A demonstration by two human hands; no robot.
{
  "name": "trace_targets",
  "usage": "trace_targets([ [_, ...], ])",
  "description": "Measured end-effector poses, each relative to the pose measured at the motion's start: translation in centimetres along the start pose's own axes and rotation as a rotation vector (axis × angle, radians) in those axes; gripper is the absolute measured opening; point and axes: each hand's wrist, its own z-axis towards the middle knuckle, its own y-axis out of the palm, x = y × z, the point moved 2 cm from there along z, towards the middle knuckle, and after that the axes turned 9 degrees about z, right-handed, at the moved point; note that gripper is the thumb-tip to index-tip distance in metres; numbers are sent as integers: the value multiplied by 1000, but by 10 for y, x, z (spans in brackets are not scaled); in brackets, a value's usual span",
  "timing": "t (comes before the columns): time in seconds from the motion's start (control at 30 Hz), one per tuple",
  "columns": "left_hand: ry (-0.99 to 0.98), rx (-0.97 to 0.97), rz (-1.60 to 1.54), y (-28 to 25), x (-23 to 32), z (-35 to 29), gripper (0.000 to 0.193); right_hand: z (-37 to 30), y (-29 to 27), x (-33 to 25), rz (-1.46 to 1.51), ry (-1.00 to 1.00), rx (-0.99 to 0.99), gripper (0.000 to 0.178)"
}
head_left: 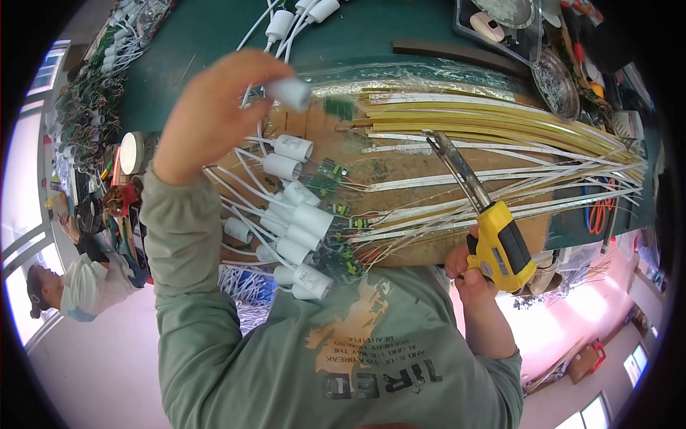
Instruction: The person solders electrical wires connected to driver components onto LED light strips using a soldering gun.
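My left hand (214,107) is raised over the left part of the board, its fingers closed on a white cylindrical lamp cap (289,94) that is smeared by motion. Low on the right, my right hand (471,270) grips a yellow and black soldering gun (504,247). The gun's metal tip (446,154) points up and left over the strips. Between my hands lie several white caps with cables (307,223). Small green circuit boards (329,175) join some of them to thin white LED strips (443,177). Another green board (339,108) lies near the yellow-backed strips (457,118).
The brown work board (400,254) rests on a green table (207,36). A dark bar (457,53) and a clear tray (496,32) are at the back. Orange-handled scissors (602,214) lie at right. Heaped wired boards (86,107) and another person (93,286) are at left.
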Motion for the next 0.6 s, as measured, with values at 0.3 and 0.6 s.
trace_targets([
  [0.3, 76, -63, 19, 52, 47, 1, 32, 0, -1, 1, 19, -12, -19, 77],
  [0.6, 21, 33, 83, 81, 70, 11, 14, 0, -2, 1, 8, -1, -10, 78],
])
